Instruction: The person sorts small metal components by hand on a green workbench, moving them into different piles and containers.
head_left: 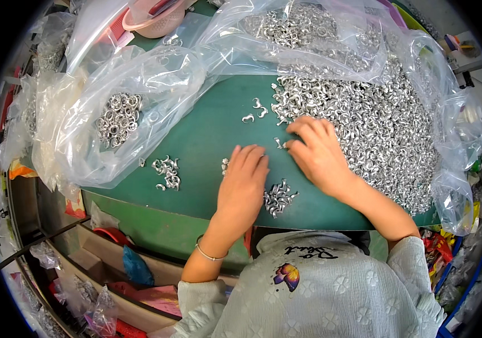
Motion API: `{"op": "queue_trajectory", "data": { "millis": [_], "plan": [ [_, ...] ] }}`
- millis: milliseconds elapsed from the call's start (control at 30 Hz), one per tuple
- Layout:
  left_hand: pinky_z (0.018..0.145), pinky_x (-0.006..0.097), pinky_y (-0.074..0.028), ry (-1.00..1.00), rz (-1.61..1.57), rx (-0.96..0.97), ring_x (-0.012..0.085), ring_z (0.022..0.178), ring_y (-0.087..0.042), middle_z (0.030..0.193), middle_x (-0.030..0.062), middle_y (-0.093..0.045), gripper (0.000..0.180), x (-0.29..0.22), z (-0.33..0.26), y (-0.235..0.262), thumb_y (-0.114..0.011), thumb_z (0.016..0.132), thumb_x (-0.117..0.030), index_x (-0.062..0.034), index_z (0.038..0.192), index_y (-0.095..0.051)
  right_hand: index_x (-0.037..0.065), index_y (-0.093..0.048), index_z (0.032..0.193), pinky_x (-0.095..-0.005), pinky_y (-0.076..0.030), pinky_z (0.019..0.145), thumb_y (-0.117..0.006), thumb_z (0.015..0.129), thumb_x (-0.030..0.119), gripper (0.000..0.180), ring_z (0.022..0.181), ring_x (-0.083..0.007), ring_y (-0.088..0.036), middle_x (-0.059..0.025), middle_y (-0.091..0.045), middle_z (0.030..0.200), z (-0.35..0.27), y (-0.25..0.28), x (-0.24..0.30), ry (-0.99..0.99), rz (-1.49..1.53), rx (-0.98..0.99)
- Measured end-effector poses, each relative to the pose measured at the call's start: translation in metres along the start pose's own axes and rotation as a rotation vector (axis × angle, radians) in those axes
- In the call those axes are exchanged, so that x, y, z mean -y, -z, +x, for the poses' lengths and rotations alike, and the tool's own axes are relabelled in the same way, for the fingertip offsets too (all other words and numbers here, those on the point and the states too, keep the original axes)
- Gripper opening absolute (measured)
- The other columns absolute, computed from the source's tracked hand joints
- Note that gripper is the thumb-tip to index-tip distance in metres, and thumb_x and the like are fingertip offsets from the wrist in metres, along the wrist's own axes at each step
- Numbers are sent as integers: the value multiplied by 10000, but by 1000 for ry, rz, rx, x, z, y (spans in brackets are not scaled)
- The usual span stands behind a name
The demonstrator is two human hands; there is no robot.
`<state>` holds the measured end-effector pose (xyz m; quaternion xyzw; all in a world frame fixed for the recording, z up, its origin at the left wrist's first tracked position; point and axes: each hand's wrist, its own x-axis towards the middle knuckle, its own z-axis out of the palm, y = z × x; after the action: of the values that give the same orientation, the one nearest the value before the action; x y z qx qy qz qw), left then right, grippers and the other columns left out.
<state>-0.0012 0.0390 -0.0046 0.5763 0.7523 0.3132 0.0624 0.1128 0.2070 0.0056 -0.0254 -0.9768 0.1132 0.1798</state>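
Note:
A broad heap of small curved silver metal pieces (376, 129), hook-like in shape, covers the right of the green tabletop. At its left edge is my right hand (321, 158), palm down, thumb and fingers apart. A loose silver piece (278, 143) lies at its thumb tip. My left hand (245, 177) rests palm down mid-table, fingers stretched and side by side; what is beneath them is hidden. Silver bits (224, 165) show past its left edge. Between my hands and nearer me sits a small pile of curved pieces (279, 198). A few stray pieces (260, 107) lie farther off.
At left, a clear plastic bag (77, 152) holds silver rings (120, 119). Nearby lies another small metal pile (167, 172). Clear plastic sheeting (241, 56) borders the heap. A pink basket (153, 22) stands at the far left. Below the table edge is an open drawer (100, 259).

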Motion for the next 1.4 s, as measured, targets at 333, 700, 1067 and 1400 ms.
{"op": "queue_trajectory", "data": {
  "millis": [333,700,1067,1400],
  "plan": [
    [1080,507,-347,-34,13,3,320,1182,-512,1210,134,-548,303,-1,-6,-6,-625,804,19,13,1106,-602,38,-655,887,-369,-403,811,-672,777,58,113,938,-233,-548,-54,-603,961,-1,-3,11,-51,303,65],
    [1085,525,-341,-50,-31,0,318,1175,-513,1192,118,-547,222,13,-9,-1,-679,772,-6,-8,991,-642,47,-629,817,-450,-370,979,-671,780,121,93,1128,-256,-526,-86,-606,1078,19,-1,-25,42,-149,0],
    [1077,545,-330,117,36,-129,332,1207,-498,1214,125,-555,300,11,-11,-6,-681,803,-14,-31,1091,-598,41,-566,1228,-446,-332,1081,-632,877,195,388,1303,-302,-437,-153,-517,1344,54,-38,-9,59,-72,126],
    [1073,543,-340,117,-22,-104,336,1181,-513,1160,125,-560,289,7,-11,-2,-664,807,14,-22,1089,-611,88,-551,1293,-532,-258,1122,-626,889,346,485,1348,-338,-376,-129,-484,1388,22,3,-21,-107,-304,195]
  ]
}}
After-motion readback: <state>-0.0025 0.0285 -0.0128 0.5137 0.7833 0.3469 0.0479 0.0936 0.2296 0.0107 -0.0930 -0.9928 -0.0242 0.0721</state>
